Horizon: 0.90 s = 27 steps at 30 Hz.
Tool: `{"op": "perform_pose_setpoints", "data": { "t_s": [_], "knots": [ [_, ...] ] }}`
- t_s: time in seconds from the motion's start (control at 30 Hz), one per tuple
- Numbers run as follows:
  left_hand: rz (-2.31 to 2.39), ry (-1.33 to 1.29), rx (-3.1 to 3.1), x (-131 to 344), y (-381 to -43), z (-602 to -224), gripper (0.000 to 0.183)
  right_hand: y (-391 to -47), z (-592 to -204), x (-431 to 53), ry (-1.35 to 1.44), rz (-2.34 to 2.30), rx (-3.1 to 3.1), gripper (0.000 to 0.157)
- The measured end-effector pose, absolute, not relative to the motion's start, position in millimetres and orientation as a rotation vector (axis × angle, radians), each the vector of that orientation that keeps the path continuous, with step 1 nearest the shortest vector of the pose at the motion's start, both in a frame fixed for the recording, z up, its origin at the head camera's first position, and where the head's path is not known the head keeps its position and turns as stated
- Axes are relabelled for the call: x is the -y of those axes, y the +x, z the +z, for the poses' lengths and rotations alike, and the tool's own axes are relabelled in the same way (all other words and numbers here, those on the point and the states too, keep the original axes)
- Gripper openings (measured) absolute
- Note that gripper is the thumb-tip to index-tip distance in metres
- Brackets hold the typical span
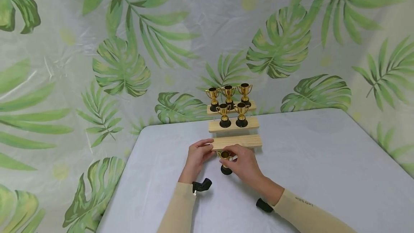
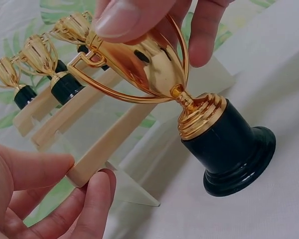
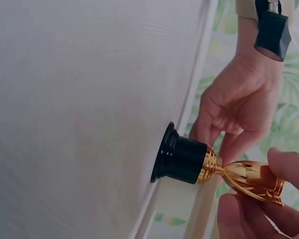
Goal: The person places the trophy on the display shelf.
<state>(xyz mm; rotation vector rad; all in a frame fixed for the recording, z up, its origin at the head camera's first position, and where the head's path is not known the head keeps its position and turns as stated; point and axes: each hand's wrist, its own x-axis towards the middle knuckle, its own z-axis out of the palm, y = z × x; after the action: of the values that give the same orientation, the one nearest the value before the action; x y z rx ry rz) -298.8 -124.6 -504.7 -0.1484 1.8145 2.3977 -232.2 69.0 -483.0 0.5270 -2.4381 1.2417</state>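
Observation:
My right hand (image 1: pixel 245 164) pinches a small gold trophy cup (image 2: pixel 162 67) near its rim, between thumb and fingers. The cup has two looped handles and a round black base (image 3: pixel 182 157); in the head view it is upright, in front of the lowest step. At the left end of a three-step wooden display stand, my left hand (image 1: pixel 195 158) grips the lowest board (image 1: pixel 237 141) between thumb and fingers. Two matching trophies (image 1: pixel 241 112) stand on the middle board (image 1: pixel 252 123), and three more (image 1: pixel 228 92) on the top board (image 1: pixel 253 106).
Clear supports (image 2: pixel 132 186) hold up the boards. Underneath is a white-covered table (image 1: pixel 310 161), and a leaf-patterned sheet (image 1: pixel 226 17) hangs behind it. Black wrist devices (image 1: pixel 202 185) sit on both forearms.

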Motion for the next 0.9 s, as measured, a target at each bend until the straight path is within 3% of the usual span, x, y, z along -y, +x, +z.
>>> {"op": "perform_pose_setpoints", "data": {
  "t_s": [0.9],
  "knots": [
    [2.294, -0.167, -1.995, 126.8, -301.0, -502.9, 0.03, -233.9, -482.4, -71.7, 0.656, 1.124, 2.414, 0.025]
  ]
}}
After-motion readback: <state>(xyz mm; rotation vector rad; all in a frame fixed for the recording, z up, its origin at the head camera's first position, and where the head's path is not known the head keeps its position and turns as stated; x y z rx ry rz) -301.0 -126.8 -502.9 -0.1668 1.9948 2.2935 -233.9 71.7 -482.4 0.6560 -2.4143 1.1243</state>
